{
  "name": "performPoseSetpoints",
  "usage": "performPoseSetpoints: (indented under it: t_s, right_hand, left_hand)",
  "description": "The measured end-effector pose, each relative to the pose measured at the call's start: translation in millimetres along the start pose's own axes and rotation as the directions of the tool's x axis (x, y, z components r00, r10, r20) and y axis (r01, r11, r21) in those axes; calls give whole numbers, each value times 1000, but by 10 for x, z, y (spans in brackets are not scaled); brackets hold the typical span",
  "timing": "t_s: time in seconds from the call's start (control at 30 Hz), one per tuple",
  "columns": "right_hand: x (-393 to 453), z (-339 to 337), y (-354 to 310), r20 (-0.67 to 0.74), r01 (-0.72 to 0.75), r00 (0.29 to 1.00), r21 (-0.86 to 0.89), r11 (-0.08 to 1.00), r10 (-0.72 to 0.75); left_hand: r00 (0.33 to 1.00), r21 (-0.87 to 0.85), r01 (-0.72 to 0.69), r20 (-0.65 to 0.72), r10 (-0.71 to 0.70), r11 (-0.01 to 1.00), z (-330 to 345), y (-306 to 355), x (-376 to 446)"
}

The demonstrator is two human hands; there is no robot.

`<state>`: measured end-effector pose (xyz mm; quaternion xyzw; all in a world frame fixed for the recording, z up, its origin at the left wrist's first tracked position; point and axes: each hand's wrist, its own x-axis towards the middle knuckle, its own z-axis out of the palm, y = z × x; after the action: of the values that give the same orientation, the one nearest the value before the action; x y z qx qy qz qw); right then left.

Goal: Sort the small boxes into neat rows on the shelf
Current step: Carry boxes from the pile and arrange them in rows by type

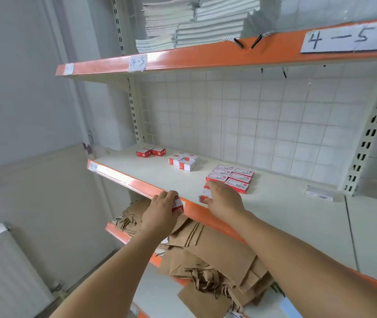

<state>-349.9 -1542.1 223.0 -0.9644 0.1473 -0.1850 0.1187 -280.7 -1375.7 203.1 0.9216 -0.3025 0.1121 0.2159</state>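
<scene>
We grip one red-and-white box (177, 204) in our left hand (162, 208) at the orange lip of the shelf (286, 203), while our right hand (223, 199) rests on another box (205, 195) just before the neat block (231, 177); whether those fingers grip it we cannot tell. The boxes look light, stiff cardboard (likely slick-faced), so we would pinch the long sides. Two loose clusters (184, 161) wait further back.
</scene>
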Motion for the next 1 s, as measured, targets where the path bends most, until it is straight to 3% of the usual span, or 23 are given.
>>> performPoseSetpoints:
  t_s: [0.3,0.7,1.0]
  right_hand:
    - [680,406,-512,-4,35,999,-9,999,-35]
    - [1423,973,-1214,-25,-208,978,-50,977,207]
    - [1772,1105,-1167,-33,-300,954,-94,949,298]
  left_hand:
    - [1000,-1,21,-18,-21,1000,-97,-766,456]
    - [993,-95,-107,35,111,990,-259,-1918,1314]
    - [980,-166,-182,51,193,969,-37,-2005,1855]
